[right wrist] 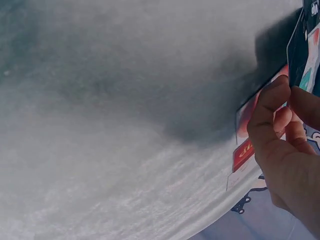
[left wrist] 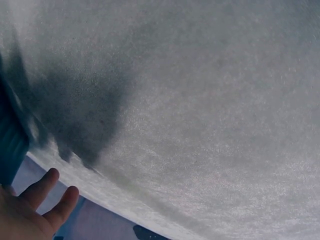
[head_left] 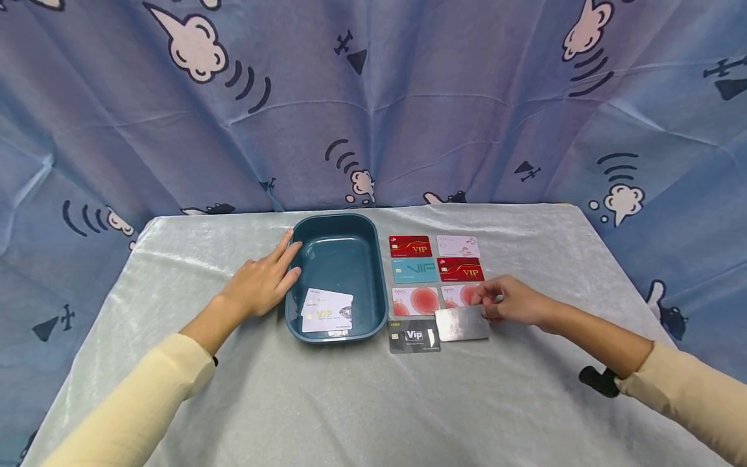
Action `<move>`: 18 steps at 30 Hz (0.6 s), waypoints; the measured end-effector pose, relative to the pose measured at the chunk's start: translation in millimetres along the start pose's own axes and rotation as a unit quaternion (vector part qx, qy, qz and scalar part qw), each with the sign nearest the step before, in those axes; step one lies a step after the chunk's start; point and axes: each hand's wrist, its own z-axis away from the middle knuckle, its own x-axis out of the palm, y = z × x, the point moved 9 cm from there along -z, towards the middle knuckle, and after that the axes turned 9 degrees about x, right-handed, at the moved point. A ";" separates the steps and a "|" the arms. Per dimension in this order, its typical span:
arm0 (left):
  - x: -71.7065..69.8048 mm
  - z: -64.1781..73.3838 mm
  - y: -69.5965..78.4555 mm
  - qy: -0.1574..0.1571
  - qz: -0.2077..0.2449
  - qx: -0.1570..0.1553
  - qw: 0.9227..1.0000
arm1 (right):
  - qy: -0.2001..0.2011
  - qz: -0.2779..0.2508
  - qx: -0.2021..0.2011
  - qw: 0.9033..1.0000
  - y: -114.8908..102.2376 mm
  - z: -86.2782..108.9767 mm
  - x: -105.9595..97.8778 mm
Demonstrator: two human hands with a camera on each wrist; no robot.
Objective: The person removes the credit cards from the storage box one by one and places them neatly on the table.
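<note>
With thumb and fingertips my right hand [head_left: 513, 301] pinches a shiny grey card [head_left: 462, 324] by its edge. The right wrist view shows this card tilted up, with a shadow on the cloth. It sits right of a dark grey Vip card [head_left: 414, 336] and slightly overlaps it in the head view. Behind it, a white card with pink circles [head_left: 458, 294] is partly hidden by my fingers. My left hand [head_left: 257, 285], fingers extended, touches the left rim of a dark teal tray [head_left: 335, 259]. White VIP cards [head_left: 327, 311] lie overlapping at the tray's near end.
Right of the tray lie two red VIP cards [head_left: 410, 246], a pale pink card [head_left: 458, 246], a teal VIP card [head_left: 414, 270] and another pink-circle card [head_left: 415, 301]. Light grey cloth [head_left: 397, 408] covers the table. A blue patterned curtain [head_left: 443, 110] hangs behind.
</note>
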 end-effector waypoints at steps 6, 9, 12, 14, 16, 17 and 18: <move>0.4 0.1 -0.8 -0.002 -0.001 0.000 1.000 | -0.014 -0.011 -0.001 1.000 6.7 0.1 1.7; 0.6 0.1 -1.0 -0.001 0.000 0.000 1.000 | -0.014 -0.013 0.002 1.000 10.2 0.0 1.6; 0.6 0.1 -1.0 -0.001 0.002 -0.001 1.000 | -0.014 -0.011 0.012 1.000 14.0 -0.3 1.3; 0.6 0.1 -1.0 -0.001 0.003 -0.002 1.000 | -0.015 -0.008 0.020 1.000 16.0 -0.3 1.2; 0.5 0.2 -1.0 -0.001 0.004 -0.002 1.000 | -0.016 -0.006 0.025 1.000 17.2 -0.2 1.1; 0.4 0.1 -1.0 0.000 0.004 -0.002 1.000 | -0.016 -0.004 0.026 1.000 17.5 -0.1 1.0; 0.3 0.0 -1.0 0.001 0.004 -0.002 1.000 | -0.016 -0.003 0.026 1.000 17.5 -0.1 0.8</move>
